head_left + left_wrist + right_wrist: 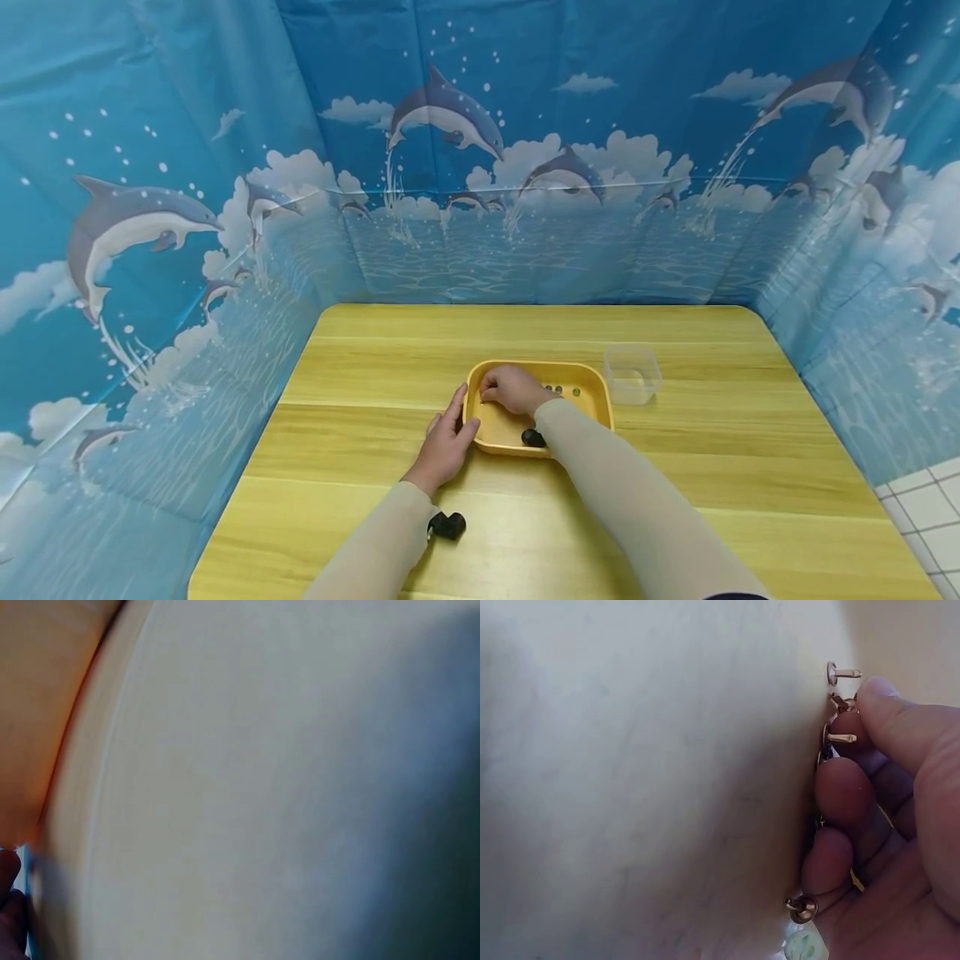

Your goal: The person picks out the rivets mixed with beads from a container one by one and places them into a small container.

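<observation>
A yellow tray (506,429) lies on the wooden table, with my right hand (513,390) reaching into its left half. In the right wrist view my thumb and forefinger pinch a small copper-coloured thumbtack (845,703), while the other fingers curl close to the tray floor. More tacks lie around the fingertips, one thumbtack (844,673) just beyond the thumb and another thumbtack (804,907) below the fingers. Fairly straight fingers of my left hand (444,446) rest along the tray's left side, the thumb at its front left corner.
Several small green round pieces (558,390) sit in the tray's far right part. A clear plastic box (632,377) stands right beside the tray. Black wrist cameras (447,526) show at both wrists. A blue dolphin curtain (525,242) borders the table (360,492).
</observation>
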The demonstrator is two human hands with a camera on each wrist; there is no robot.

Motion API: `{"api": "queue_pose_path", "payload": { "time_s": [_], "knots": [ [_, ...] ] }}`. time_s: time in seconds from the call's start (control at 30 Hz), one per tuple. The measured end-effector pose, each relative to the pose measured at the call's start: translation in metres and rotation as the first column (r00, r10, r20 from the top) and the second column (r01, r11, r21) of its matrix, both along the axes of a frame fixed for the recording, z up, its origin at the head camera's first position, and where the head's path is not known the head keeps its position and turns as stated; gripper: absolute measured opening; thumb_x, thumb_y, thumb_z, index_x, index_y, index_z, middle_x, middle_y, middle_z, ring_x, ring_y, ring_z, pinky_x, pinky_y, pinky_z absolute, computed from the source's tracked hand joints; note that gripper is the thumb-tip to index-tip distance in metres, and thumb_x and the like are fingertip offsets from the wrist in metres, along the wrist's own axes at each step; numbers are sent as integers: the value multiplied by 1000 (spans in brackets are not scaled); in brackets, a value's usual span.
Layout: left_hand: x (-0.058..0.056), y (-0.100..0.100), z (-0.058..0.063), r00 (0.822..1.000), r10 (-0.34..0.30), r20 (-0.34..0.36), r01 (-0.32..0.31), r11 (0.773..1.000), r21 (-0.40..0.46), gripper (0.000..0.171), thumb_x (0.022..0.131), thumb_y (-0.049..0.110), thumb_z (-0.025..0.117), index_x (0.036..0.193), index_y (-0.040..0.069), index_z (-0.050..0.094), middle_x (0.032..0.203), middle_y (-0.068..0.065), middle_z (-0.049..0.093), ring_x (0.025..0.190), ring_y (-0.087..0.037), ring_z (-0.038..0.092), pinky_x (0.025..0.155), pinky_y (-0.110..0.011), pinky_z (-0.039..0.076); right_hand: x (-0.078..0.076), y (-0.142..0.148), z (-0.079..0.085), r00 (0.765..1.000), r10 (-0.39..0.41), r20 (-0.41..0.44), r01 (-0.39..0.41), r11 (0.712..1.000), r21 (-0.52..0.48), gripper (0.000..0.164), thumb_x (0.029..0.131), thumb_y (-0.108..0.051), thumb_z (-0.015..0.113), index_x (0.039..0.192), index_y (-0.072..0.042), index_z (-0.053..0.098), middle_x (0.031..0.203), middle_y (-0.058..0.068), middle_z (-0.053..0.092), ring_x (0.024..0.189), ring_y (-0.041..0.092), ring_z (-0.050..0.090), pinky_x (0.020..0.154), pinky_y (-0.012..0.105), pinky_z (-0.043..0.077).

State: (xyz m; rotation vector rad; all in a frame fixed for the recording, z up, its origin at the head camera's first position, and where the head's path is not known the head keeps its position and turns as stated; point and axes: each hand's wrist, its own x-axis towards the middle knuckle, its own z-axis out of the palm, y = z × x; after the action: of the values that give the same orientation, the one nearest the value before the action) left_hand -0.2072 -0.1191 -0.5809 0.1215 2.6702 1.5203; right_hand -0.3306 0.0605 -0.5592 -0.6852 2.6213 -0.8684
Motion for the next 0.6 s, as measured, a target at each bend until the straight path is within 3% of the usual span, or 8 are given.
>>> {"api": "queue_pose_path", "payload": {
  "time_s": [0.3, 0.6],
  "knots": [
    [-3, 1, 0, 1000, -14, -15, 14, 1000, 11, 66, 112, 35, 50, 170, 30, 20, 167, -7, 43, 159, -44, 27, 132, -62, 5, 4, 3, 16, 1000, 2, 27, -1, 999, -35, 10, 102, -19, 70, 97, -16, 78, 90, -3, 72, 73, 13, 58, 71, 28, 49],
    [-1, 1, -1, 1000, 11, 6, -11, 1000, 20, 66, 111, 37, 50, 170, 33, 20, 169, -4, 39, 159, -52, 14, 129, -70, 10, 2, 7, 21, 999, -5, 43, 9, 996, -93, 11, 103, -19, 69, 100, -14, 80, 94, -1, 75, 78, 13, 60, 73, 28, 52]
  ]
}}
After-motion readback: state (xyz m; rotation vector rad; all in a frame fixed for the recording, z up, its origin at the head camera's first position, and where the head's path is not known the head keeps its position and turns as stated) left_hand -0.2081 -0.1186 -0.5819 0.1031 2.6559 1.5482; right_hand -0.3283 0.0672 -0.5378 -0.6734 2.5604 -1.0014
